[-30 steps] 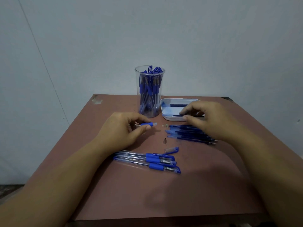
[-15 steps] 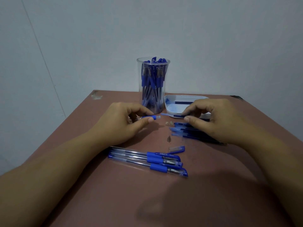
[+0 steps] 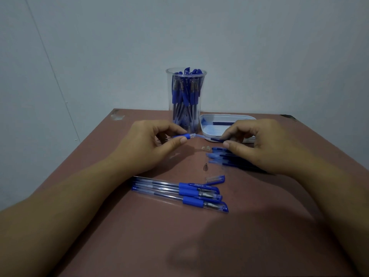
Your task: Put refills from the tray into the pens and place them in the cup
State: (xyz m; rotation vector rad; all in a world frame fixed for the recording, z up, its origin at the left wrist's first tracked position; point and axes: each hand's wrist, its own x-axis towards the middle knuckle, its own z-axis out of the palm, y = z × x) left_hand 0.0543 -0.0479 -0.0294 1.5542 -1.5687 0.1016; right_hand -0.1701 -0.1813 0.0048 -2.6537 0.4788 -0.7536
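**Refill meets barrel, right in front of the cup**

Left of the cup and nearer the camera, the left hand pinches a pen barrel by its blue grip between thumb and forefinger. The barrel's clear open end points right. Straight in front of the cup, that open end meets the tip of a refill. Can't tell if it's actually inside yet or only touching.

The cup is clear, stands upright at the back of the table, and is packed with blue pens. Further in front of it, towards the camera, three capped pens lie side by side. A loose cap and a small metal tip lie between them and the cup.

Just right of the cup sits the white tray, with something dark and thin lying in it. Right of the cup and in front of the tray, the right hand grips the refill between thumb and fingertips, fingers curled. Under that hand there's a bundle of blue sticks on the table. Could be refills or pens, it's too dim to say.
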